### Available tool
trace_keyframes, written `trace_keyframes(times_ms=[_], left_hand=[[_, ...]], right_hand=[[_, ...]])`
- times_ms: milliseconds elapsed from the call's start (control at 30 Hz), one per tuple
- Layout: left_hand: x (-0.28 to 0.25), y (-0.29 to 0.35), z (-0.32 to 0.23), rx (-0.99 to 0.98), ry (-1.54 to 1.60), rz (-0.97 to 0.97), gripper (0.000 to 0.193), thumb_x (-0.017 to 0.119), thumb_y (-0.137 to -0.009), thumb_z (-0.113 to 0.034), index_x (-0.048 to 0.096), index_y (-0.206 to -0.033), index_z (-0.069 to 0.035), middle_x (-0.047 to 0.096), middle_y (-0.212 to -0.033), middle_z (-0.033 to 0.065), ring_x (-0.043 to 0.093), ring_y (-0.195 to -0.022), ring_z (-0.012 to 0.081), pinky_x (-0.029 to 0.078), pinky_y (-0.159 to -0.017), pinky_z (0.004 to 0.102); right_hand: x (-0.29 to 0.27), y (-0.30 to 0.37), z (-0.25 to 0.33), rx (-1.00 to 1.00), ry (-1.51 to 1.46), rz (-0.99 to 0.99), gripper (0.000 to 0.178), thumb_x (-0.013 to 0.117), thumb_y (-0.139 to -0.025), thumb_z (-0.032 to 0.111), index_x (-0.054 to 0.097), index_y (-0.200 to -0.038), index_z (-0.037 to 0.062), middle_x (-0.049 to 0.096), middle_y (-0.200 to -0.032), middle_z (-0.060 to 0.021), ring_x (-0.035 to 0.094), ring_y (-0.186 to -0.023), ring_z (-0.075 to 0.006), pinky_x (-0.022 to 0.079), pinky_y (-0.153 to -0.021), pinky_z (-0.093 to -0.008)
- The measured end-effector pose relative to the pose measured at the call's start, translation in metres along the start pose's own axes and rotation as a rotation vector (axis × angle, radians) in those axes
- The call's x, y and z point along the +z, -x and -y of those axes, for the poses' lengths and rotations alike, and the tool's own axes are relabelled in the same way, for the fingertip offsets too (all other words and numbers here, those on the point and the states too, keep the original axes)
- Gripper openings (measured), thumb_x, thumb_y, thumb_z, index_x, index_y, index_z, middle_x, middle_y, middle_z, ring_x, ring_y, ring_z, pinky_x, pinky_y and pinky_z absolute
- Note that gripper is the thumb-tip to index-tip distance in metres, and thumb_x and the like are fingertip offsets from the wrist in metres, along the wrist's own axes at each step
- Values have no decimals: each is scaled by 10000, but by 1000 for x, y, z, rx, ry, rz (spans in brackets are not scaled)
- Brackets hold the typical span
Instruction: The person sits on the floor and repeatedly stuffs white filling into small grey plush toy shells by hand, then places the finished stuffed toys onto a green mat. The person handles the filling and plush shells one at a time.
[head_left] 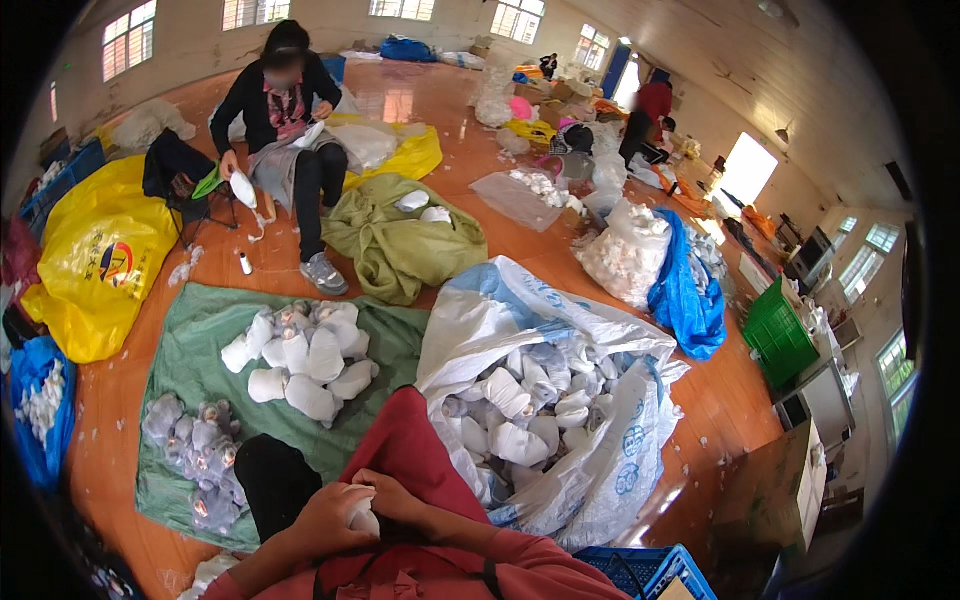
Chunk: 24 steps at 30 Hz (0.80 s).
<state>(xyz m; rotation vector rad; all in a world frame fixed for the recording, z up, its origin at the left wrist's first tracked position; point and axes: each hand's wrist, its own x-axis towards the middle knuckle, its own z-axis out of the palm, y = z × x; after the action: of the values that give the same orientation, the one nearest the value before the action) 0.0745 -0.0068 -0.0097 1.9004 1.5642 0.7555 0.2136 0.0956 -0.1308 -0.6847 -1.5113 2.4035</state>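
Observation:
Close to my lap, my left hand (322,522) is closed around a small white stuffed piece (364,517), much of it hidden by the fingers. My right hand (392,498) meets it from the other side, its fingers bent and pressed on the top of the piece. Beyond my knees, a green cloth (180,345) bears a heap of white stuffed pieces (325,358) and, nearer on the left, a cluster of grey plush pieces (205,440). To the right stands a wide-mouthed white woven sack (610,490) with many white and greyish pieces (525,440) inside.
Across from me a seated person (285,110) holds a white piece. Yellow sacks (100,250) and an olive cloth (385,235) lie nearby. A blue crate (640,572) is by my right side; a cardboard box (770,490) and green basket (780,330) stand farther right.

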Motion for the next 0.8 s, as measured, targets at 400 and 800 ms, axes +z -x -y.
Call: trace_keyframes(times_ms=[400,800], left_hand=[[1,19,33,-331,155,-28,600,770,-666,-217,563,-1219,-112,622,-1046,141,601,-977,334,491,-839,417],[25,3,54,-425,278,-148,716,713,-654,-175,475,-1326,-108,535,-1135,218,534,-1063,372,445,-912,431]], right_hand=[[-16,7,47,74,352,336,553,758,-818,269,515,-1237,3,599,-1073,-53,558,-994,-143,464,-859,-289],[12,-26,46,131,695,35,224,700,-767,155,618,-935,32,643,-830,-81,599,-785,-147,499,-699,-316]])
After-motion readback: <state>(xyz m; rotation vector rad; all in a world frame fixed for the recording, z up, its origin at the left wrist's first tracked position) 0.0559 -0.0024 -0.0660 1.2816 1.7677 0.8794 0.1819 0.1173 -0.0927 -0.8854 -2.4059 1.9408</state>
